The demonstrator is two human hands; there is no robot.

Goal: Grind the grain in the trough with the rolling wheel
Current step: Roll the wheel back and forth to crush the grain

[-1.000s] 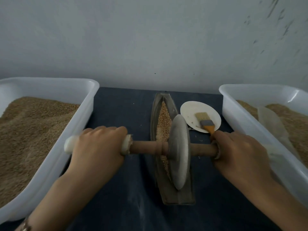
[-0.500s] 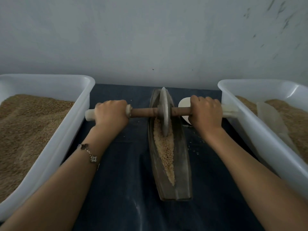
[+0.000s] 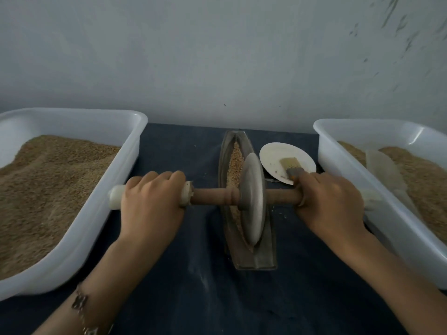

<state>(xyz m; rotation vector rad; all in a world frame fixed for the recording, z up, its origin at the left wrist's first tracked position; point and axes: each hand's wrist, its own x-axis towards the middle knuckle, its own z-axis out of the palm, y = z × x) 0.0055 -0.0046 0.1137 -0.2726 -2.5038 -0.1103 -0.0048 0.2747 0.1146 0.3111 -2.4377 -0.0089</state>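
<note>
- Both hands are clenched on the axle of the rolling wheel (image 3: 251, 201): the left hand (image 3: 152, 199) grips the pale left handle, the right hand (image 3: 331, 201) grips the right one.
- Two white tubs flank the work, the left tub (image 3: 101, 213) and the right tub (image 3: 391, 221), each heaped with brown grain, on a dark blue tabletop (image 3: 183, 153).
- Between them lies the trough (image 3: 263, 257), its long axis running away from the person toward the wall.
- Standing on edge in the trough's near half, the wheel has its wooden axle crosswise, pointing left and right.
- Grain (image 3: 235, 160) shows in the trough's far half, beyond the wheel.
- Just right of the trough sits a small white plate (image 3: 278, 155) with a brush (image 3: 290, 166) on it.
- On the left wrist hangs a bracelet (image 3: 81, 303).
</note>
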